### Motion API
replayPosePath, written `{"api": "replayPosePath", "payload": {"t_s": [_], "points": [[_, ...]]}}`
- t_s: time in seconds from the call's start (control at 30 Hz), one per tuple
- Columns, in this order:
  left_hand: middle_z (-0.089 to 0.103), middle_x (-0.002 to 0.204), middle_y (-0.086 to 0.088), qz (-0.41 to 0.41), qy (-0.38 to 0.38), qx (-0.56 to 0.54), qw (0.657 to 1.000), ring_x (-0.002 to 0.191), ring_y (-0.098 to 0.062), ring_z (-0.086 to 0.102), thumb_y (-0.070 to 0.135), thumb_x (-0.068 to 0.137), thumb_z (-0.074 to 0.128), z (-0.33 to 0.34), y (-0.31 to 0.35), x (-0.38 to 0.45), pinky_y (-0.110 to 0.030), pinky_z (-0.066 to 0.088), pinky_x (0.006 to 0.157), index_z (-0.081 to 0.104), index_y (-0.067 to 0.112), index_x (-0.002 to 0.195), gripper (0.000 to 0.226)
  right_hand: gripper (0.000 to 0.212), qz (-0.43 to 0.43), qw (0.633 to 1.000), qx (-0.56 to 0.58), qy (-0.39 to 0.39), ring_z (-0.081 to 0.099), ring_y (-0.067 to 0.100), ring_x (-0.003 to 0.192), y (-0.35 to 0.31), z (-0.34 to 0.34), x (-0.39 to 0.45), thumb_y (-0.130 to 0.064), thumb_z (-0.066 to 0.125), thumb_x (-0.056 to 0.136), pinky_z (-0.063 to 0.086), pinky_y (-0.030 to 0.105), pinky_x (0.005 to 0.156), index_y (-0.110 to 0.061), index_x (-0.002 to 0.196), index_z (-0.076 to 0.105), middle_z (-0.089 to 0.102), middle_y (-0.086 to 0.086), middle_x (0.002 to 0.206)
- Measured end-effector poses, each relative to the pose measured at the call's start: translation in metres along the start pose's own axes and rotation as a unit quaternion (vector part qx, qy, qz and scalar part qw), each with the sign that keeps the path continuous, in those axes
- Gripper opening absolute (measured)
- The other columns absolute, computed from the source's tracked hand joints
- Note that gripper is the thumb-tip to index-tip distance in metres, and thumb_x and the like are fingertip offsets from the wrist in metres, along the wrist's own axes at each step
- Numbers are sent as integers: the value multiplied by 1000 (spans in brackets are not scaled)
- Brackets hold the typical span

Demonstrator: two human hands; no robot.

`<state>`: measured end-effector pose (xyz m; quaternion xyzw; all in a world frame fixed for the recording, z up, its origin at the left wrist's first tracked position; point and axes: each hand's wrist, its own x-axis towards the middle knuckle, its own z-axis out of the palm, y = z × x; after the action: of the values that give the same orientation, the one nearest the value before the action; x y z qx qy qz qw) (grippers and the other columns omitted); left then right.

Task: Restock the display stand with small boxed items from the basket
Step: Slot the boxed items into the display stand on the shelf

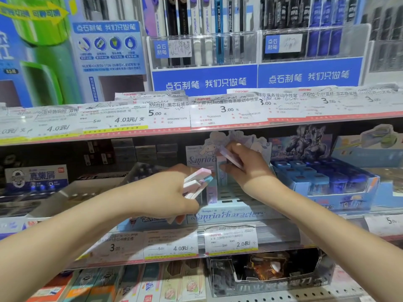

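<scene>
My right hand (242,168), at the centre of the frame, pinches one slim lilac box (231,159) between thumb and fingertips, tilted, just in front of the display stand's (231,211) cartoon backboard. My left hand (168,192), lower and to the left, has its fingers curled round a fanned bundle of boxes (197,182) in pink, white and pale blue; their ends point up and right toward the stand. The boxes are thin, flat-sided rectangles with a smooth card finish. More of them stand upright in the left slots (210,190) of the stand, touching the bundle's tips. The stand is pale blue card with slotted rows and script lettering on its front lip. It sits on the middle shelf (272,234), between a white tray at left and a blue carton of dark blue packets (322,177) at right. Paper price tags (231,238) line the shelf edges. Across the top of the frame, clear racks hold pens (219,29) above blue signs.
</scene>
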<state>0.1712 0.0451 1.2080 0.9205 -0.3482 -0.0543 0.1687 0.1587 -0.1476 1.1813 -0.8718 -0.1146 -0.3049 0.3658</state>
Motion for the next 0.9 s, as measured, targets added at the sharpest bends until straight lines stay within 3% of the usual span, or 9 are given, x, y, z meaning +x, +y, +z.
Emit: {"api": "replayPosePath", "payload": {"t_s": [0.1, 0.27, 0.33, 0.4, 0.53, 0.6, 0.67, 0.77, 0.9], "points": [[73, 70, -14, -6, 1, 12, 1000, 47, -9, 56, 25, 77, 56, -1, 0, 0, -32, 53, 64, 67, 3, 73, 25, 14, 11, 1000, -2, 4, 40, -2, 58, 0, 1, 0, -5, 55, 86, 33, 4, 52, -16, 86, 46, 44, -15, 64], [74, 72, -13, 1, 12, -6, 1000, 43, -4, 53, 20, 79, 59, -1, 5, -2, -12, 42, 43, 64, 1, 106, 34, 23, 10, 998, -61, -10, 41, 16, 65, 1, 4, -3, -7, 56, 86, 32, 8, 56, -23, 72, 46, 41, -14, 67], [73, 67, -13, 8, 9, -7, 1000, 40, -3, 53, 19, 78, 58, -1, 5, -2, -14, 42, 44, 66, 0, 100, 30, 25, -28, 995, -91, 7, 39, 15, 76, -1, 4, -5, 0, 55, 84, 33, 2, 63, -21, 70, 52, 38, -10, 73], [70, 59, -7, 16, 1, -11, 1000, 38, -4, 52, 17, 77, 58, -1, 5, -3, -16, 44, 46, 65, 1, 98, 27, 15, -44, 993, -103, 19, 41, 15, 79, 0, 3, -6, 2, 53, 83, 32, 0, 65, -10, 78, 60, 40, -1, 87], [72, 66, -12, 3, 1, -13, 1000, 41, -3, 53, 20, 79, 58, -2, 5, -5, -21, 46, 54, 67, 1, 86, 23, 11, -22, 992, -127, 10, 44, 21, 77, 8, -1, -9, -1, 50, 84, 25, 22, 59, -5, 84, 61, 41, 2, 86], [72, 66, -12, 3, -5, -13, 1000, 42, -3, 53, 23, 77, 58, -2, 6, -6, -19, 45, 52, 68, 2, 85, 25, 15, -19, 992, -126, 9, 44, 22, 76, 8, -2, -10, 1, 49, 82, 23, 24, 61, -12, 78, 56, 39, -3, 76], [71, 63, -9, 0, -5, -14, 1000, 40, -3, 52, 25, 75, 58, -2, 7, -7, -15, 43, 49, 69, 3, 82, 25, 17, -12, 991, -130, 0, 46, 22, 81, 8, -2, -12, 1, 49, 82, 26, 24, 64, -10, 87, 61, 45, -3, 81], [73, 67, -11, 0, -3, -18, 1000, 40, -2, 53, 20, 79, 59, -1, 9, -7, -13, 42, 47, 65, 0, 104, 33, 27, 6, 992, -127, -8, 53, 26, 90, 8, -3, -13, 1, 47, 83, 38, 30, 73, -4, 104, 62, 58, 9, 97], [69, 60, -9, -5, -4, -9, 1000, 42, -5, 53, 18, 78, 58, -2, 11, -8, -17, 43, 49, 63, 7, 68, 16, 33, 18, 993, -115, -9, 56, 29, 95, 8, -3, -15, 0, 47, 83, 40, 27, 74, -10, 111, 62, 62, 12, 104]]}}
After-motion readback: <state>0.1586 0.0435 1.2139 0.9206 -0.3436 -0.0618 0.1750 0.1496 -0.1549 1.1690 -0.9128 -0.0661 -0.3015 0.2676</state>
